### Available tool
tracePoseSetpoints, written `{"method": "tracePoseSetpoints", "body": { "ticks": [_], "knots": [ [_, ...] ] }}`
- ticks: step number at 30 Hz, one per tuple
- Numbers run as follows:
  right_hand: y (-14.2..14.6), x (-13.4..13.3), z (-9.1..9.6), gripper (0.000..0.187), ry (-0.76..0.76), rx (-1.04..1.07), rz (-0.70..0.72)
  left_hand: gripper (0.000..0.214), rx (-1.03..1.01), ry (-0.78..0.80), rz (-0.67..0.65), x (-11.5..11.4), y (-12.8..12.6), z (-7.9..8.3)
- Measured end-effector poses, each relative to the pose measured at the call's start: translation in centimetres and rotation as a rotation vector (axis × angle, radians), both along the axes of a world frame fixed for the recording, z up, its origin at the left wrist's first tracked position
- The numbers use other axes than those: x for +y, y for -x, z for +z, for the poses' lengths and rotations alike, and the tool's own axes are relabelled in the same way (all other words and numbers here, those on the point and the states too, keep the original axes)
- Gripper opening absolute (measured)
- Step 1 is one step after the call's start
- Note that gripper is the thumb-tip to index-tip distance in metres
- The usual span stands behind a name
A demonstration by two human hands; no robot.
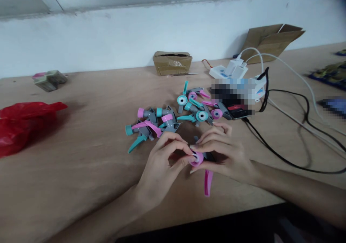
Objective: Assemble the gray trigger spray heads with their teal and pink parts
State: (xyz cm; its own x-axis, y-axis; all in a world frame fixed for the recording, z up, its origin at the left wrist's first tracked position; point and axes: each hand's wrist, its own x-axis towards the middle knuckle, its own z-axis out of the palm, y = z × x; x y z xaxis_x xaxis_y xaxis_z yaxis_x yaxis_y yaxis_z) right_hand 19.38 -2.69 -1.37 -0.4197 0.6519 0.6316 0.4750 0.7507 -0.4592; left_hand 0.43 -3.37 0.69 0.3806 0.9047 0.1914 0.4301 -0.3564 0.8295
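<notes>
Both my hands meet over the wooden table [81, 156] near its front edge. My right hand [227, 156] is closed around a grey spray-trigger head with a pink collar [196, 159], its pink trigger lever [208, 182] hanging down. My left hand [162, 167] pinches at the pink collar with thumb and fingertips. Just beyond the hands lies a pile of several similar spray heads [173, 116] in grey with pink or teal parts.
A red plastic bag [21, 124] lies at the left. A small cardboard box [172, 62] and a larger open one [270, 41] stand by the white wall. A power strip with white chargers [232, 70] and black and white cables [297, 127] occupy the right.
</notes>
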Motion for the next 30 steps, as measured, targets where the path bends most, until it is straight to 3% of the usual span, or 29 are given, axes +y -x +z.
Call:
{"method": "tracePoseSetpoints", "body": {
  "ticks": [10, 14, 17, 19, 23, 30],
  "knots": [
    [-0.2, 0.6, 0.0, 0.028, 0.075, 0.034, -0.045, 0.004, 0.086, -0.146, -0.022, 0.5, 0.4, 0.6],
    [-0.7, 1.4, 0.1, 0.030, 0.161, 0.101, -0.123, 0.008, 0.047, -0.417, 0.088, 0.2, 1.0, 1.7],
    [-0.4, 1.3, 0.2, 0.034, 0.211, 0.149, -0.060, 0.014, 0.029, -0.610, 0.168, 0.1, 1.3, 1.8],
    [-0.1, 0.9, 0.2, 0.034, 0.218, 0.168, -0.014, 0.017, 0.023, -0.675, 0.144, 0.0, 1.3, 1.5],
    [0.2, 0.5, 0.2, 0.036, 0.214, 0.183, 0.041, 0.022, 0.038, -0.668, 0.040, 0.1, 1.0, 0.8],
    [0.0, 0.6, -0.2, 0.036, 0.184, 0.178, 0.083, 0.014, 0.090, -0.480, -0.113, 0.4, 0.7, 0.9]
  ]
}}
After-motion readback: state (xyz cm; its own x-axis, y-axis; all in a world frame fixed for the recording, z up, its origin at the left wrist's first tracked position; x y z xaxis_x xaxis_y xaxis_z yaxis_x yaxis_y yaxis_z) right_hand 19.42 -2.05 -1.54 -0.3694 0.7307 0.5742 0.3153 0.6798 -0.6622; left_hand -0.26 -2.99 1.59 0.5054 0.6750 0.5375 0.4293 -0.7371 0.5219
